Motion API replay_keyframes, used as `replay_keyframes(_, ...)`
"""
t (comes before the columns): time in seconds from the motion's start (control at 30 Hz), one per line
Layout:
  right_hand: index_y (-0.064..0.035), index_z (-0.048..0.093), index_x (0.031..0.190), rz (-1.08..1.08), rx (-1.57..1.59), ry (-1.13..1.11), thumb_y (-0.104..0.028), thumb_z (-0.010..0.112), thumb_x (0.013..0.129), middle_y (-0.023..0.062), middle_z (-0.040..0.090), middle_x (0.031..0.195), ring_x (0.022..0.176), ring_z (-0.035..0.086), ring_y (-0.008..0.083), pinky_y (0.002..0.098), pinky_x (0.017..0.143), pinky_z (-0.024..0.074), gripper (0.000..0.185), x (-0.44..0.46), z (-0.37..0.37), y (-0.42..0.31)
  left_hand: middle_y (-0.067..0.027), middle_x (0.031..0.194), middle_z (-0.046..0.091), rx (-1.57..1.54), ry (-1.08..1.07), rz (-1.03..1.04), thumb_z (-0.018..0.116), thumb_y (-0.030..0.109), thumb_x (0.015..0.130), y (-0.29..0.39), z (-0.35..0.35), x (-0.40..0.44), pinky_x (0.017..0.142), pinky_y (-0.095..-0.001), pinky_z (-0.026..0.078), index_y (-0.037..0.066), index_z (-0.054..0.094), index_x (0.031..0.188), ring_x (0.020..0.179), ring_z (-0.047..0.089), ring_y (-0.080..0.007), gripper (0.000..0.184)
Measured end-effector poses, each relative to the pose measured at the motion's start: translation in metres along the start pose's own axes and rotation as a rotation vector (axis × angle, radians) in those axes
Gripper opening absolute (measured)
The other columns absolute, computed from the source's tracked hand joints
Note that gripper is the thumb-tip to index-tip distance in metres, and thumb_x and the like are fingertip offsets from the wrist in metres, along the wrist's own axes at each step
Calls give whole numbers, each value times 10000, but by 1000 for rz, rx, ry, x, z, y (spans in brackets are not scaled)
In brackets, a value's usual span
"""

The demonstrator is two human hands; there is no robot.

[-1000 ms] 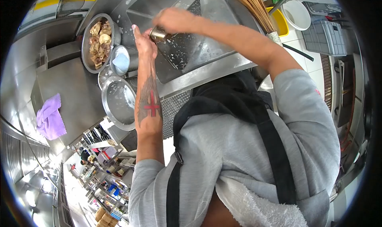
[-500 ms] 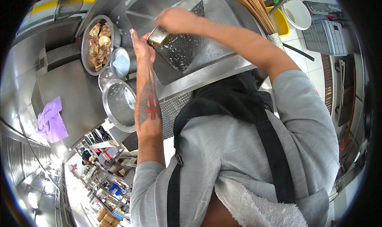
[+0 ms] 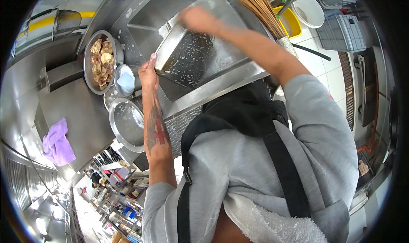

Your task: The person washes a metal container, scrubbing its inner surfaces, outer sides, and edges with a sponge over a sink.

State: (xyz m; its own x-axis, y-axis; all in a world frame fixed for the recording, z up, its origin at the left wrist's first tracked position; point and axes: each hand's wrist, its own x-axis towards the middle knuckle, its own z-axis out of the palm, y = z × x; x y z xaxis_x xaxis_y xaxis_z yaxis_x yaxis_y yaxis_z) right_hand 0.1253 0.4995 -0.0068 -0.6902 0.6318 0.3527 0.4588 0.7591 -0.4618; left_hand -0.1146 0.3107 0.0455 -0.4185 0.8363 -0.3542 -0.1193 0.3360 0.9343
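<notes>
A rectangular metal pan point(image 3: 169, 49), wet and spotted with suds, is held tilted over the sink point(image 3: 238, 63). My left hand point(image 3: 149, 74) is closed on its near left corner, thumb up along the edge. My right hand point(image 3: 198, 20) is at the pan's upper part, smeared by motion. Whether anything is in its fingers cannot be made out. Left of the sink is a metal bowl point(image 3: 86, 68) with brownish food pieces point(image 3: 102, 62). Beside it stand a small metal container point(image 3: 126, 80) with pale blue content and a wide metal bowl point(image 3: 128, 126), wet inside.
A bamboo-strip brush point(image 3: 260, 6) lies at the sink's right edge, near a yellow basin point(image 3: 294, 23), a white bucket point(image 3: 313, 13) and a grey crate point(image 3: 341, 33). A purple cloth point(image 3: 59, 143) rests on the steel counter point(image 3: 79, 111) at left.
The pan has turned, so its long side wall now shows toward me. My right hand has shifted slightly right, and my left hand has moved lower and closed more around the corner.
</notes>
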Motion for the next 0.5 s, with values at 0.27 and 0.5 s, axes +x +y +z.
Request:
replay_keyframes(0.27,-65,741,1043,254,160,325,-153,622,870,201,733,923,929,717,392,488,844,573,228,6,-26,57,-119,1032,729,-209,99,-64,695,177,1010,1,19,2,802,-331,561,-74,686,1099,857,704,-189,266)
replay_keyframes(0.5,-43,726,1115,-267,219,365,-161,606,876,188,737,1118,1065,714,340,458,899,583,293,-27,26,-99,-113,1052,705,-320,155,-141,555,271,1077,4,70,19,639,-298,554,-55,633,1169,799,690,-180,348)
